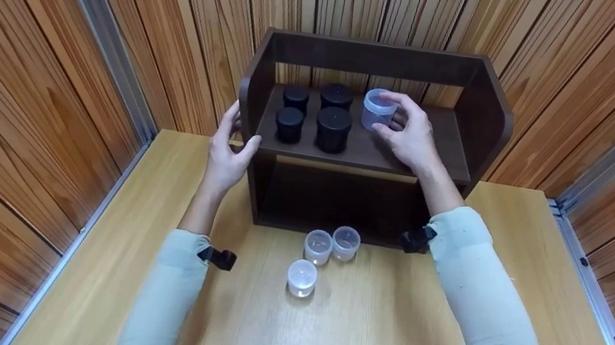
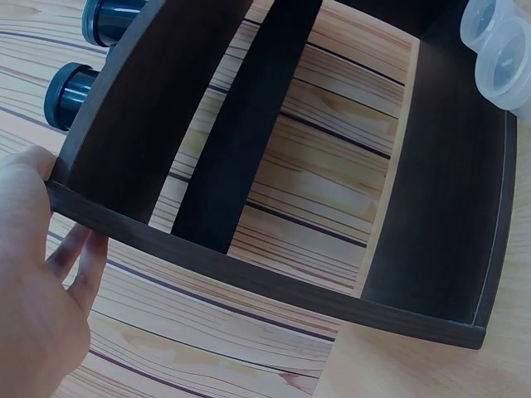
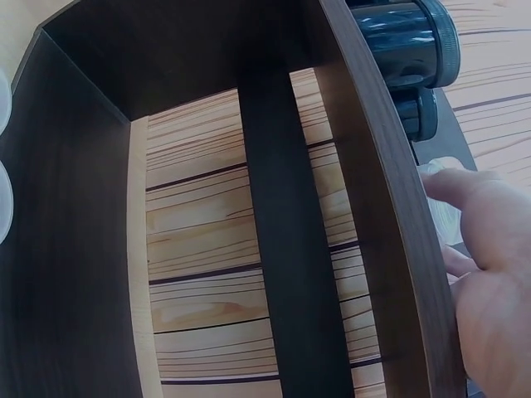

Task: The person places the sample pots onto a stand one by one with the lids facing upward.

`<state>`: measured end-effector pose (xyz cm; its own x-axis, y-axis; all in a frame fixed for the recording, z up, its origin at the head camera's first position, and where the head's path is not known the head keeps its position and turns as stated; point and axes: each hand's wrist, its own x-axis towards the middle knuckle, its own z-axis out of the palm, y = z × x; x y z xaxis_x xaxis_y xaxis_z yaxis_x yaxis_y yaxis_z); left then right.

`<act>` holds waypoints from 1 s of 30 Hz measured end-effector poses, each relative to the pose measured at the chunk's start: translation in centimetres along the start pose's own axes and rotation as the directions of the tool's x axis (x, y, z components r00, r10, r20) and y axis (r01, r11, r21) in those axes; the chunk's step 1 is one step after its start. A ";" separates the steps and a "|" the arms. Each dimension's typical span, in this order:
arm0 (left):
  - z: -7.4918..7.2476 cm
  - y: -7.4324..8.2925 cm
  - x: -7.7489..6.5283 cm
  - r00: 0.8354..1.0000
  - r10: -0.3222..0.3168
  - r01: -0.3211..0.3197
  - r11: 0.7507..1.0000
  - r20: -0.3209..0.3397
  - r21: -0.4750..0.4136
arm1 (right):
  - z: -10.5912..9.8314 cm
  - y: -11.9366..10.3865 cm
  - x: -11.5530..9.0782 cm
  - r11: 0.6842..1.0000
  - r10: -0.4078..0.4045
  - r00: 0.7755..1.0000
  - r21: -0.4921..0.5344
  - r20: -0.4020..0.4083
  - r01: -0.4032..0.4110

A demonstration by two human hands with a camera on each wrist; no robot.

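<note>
My right hand (image 1: pixel 412 136) holds a clear plastic jar (image 1: pixel 375 120) between thumb and fingers, on the upper board of a dark brown two-tier shelf (image 1: pixel 377 60). Whether its base touches the board I cannot tell. To its left stand black lidded jars, two larger ones (image 1: pixel 332 130) and two smaller ones (image 1: pixel 289 125). My left hand (image 1: pixel 229 154) grips the shelf's left side panel, the thumb at the front edge and the fingers around the outer side. In the right wrist view the shelf board partly hides the clear jar (image 3: pixel 445 211).
Three clear plastic jars stand on the wooden table (image 1: pixel 355 340) before the shelf: two side by side (image 1: pixel 318 247) (image 1: pixel 345 243) and another jar (image 1: pixel 302 278) nearer me. Wood-patterned walls (image 1: pixel 53 64) enclose the table at the back and both sides.
</note>
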<state>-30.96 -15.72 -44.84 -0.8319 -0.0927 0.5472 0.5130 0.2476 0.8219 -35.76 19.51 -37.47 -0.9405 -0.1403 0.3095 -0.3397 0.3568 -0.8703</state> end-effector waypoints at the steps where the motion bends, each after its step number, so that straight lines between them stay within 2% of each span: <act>1: 0.0 0.0 0.0 1.000 -0.002 0.002 1.000 -0.001 0.007 | -0.1 0.0 -0.1 1.000 0.002 1.000 0.002 0.009 -0.002; 6: 0.0 0.1 -0.1 1.000 -0.012 0.012 0.999 0.000 0.030 | -0.4 -0.1 -0.6 1.000 0.000 0.999 0.004 0.035 0.000; 15: 0.0 0.1 0.0 1.000 0.002 -0.002 1.000 -0.008 0.017 | -0.4 -0.5 -1.7 0.998 -0.059 0.997 0.006 0.045 0.058; 30: 0.1 0.2 0.2 1.000 0.016 -0.016 1.000 -0.015 -0.004 | -1.0 -0.8 -3.8 0.997 -0.070 0.996 0.034 0.048 0.069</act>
<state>-31.05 -15.60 -44.60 -0.8204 -0.1032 0.5624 0.5269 0.2456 0.8136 -31.93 20.66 -37.60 -0.9126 -0.2091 0.3513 -0.4029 0.3147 -0.8594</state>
